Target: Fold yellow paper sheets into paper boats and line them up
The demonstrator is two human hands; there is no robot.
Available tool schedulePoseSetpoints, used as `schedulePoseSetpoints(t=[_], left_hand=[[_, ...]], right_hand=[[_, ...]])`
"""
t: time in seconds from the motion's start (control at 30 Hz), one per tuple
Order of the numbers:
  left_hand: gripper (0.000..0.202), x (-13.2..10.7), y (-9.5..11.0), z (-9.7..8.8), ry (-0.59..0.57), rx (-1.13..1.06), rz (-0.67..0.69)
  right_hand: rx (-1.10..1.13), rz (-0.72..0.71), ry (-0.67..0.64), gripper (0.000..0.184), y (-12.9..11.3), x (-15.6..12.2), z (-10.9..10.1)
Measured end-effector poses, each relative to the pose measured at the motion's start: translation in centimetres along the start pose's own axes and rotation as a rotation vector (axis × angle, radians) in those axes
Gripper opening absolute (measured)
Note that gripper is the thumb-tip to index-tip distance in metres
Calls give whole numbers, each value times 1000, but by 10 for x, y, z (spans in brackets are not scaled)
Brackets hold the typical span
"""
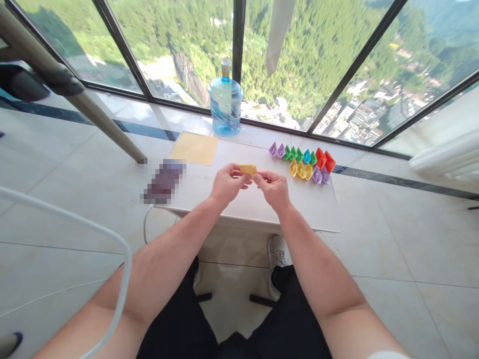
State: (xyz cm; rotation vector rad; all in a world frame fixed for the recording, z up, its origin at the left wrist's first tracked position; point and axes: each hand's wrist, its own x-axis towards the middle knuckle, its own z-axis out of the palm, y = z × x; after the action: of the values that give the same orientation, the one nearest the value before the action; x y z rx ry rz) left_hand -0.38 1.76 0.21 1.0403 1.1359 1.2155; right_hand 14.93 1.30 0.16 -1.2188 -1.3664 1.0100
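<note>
Between my two hands, above the white table [239,204], is a small piece of folded yellow paper [247,169]. My left hand [227,183] grips its left end with thumb and fingers. At its right end, my right hand [274,188] pinches the paper between thumb and fingertips. Folded paper boats stand in two rows to the right of my right hand: purple boats [277,150], green boats [293,153], a blue boat [307,156], red boats [325,160] and yellow boats [300,170]. A flat yellow paper sheet [196,148] lies at the table's back left.
A blue water jug [225,102] stands behind the table by the window. At the table's left edge is a blurred-out item [164,182] with a cable. A slanted pole [101,119] and a white curved tube [125,269] are on the left.
</note>
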Motion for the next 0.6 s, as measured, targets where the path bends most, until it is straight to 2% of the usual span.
schedulePoseSetpoints(t=[0.23,0.6], left_hand=[[41,0,2,0,-57,-116,-19],[47,-2,5,1,-62,-106,-13]], right_hand=[[90,29,-31,35,-4,-1,0],[130,7,-42,35,-3,-1,-2]])
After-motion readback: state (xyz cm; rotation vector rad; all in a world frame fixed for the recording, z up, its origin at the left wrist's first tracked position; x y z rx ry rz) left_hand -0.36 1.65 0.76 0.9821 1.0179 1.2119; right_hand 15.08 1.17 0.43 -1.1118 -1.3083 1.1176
